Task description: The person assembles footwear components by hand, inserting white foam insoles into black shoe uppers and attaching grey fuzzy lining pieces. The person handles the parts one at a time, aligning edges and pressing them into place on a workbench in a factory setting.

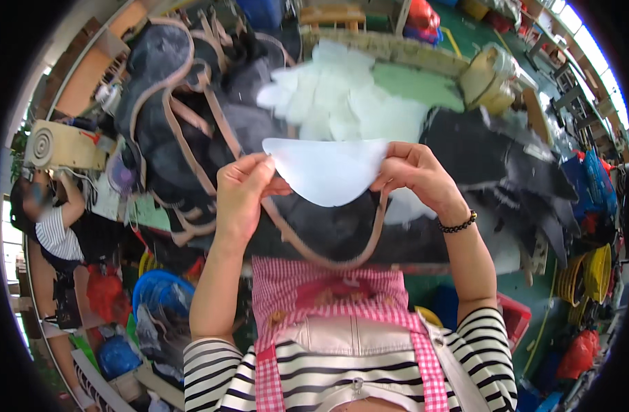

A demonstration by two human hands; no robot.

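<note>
"So, where is the white curved piece?"

"Over the near half of the table, held up between two hands. Its straighter edge faces the table's far side, its rounded edge the near side."

"How is it gripped?"

"By both ends. The left hand pinches one corner between thumb and fingers; the right hand pinches the other, slightly blurred."

"What's beneath?"

"A dark panel with tan trim, curving down to the table's near edge."

"Any room for moving?"

"Sideways, it's tight. Dark trimmed pieces crowd the table's left, and black sheets cover its right, some drooping past the near edge. Farther across, a pile of white pieces spreads over the middle. Green tabletop shows between that pile and a cream machine at the table's far right."

"And along the near edge?"

"A pink checked apron sits right by it; touching or just short, I can't tell. Both forearms reach in over that edge."
</note>
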